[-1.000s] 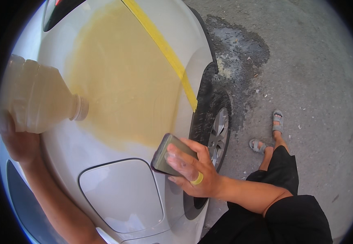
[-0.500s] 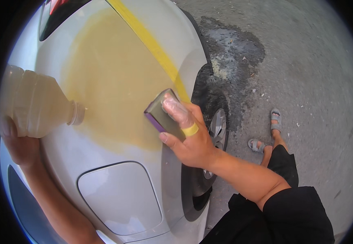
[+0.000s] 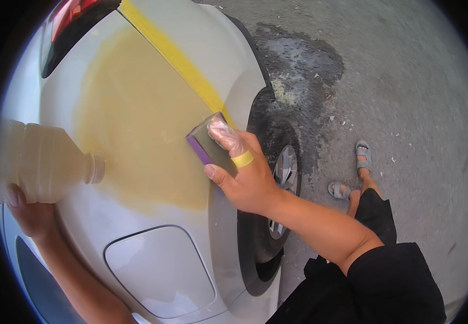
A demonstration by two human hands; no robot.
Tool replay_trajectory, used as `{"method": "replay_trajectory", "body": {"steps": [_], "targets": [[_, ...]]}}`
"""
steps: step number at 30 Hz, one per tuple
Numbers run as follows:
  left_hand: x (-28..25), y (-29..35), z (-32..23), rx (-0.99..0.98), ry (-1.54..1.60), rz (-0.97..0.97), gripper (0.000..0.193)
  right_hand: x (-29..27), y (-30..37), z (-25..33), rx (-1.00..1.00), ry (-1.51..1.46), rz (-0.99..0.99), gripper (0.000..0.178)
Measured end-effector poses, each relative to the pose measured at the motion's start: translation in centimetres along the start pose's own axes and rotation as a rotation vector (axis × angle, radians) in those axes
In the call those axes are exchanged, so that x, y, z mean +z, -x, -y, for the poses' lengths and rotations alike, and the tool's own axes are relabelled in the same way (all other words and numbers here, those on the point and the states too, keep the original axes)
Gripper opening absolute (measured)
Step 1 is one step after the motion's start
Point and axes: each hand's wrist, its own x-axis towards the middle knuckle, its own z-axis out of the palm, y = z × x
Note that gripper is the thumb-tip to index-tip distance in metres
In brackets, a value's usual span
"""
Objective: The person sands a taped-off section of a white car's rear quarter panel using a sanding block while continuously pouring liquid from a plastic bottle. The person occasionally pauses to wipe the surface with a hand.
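Note:
My right hand [image 3: 247,175] grips a sanding block [image 3: 210,143] with a dark grey face and a purple edge. It is over the right side of a tan filler patch [image 3: 142,124] on a silver car panel, close to the wheel arch. Clear plastic wraps one finger, fixed with yellow tape. At the left, my left hand [image 3: 31,213] holds a large clear plastic bottle [image 3: 50,159] of cloudy liquid. The bottle lies tilted sideways, its neck pointing right toward the patch. Part of the bottle's base is cut off by the picture's rim.
Yellow masking tape [image 3: 174,59] runs along the panel seam above the patch. A fuel flap [image 3: 161,272] sits below it. The wheel [image 3: 285,167] is to the right. Wet ground [image 3: 304,70] with debris lies beyond. My sandalled feet [image 3: 362,156] stand on the pavement.
In the picture, the bottle and my left hand are lower than before. My right hand with the sanding block has shifted slightly left. The car has also shifted a little in view.

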Motion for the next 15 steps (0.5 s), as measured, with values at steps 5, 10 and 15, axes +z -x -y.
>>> {"method": "replay_trajectory", "body": {"steps": [5, 10, 15], "targets": [[0.1, 0.7, -0.7, -0.002, -0.043, 0.051, 0.069, -0.6, 8.6, 6.0, 0.013, -0.024, 0.198, 0.076], [1.0, 0.2, -1.0, 0.012, -0.059, 0.124, 0.069, -0.6, 0.6, 0.8, 0.012, 0.029, 0.017, 0.062], [1.1, 0.7, -1.2, 0.018, -0.087, 0.209, 0.070, -0.5, 6.7, 5.8, -0.025, -0.010, 0.112, 0.068]]}}
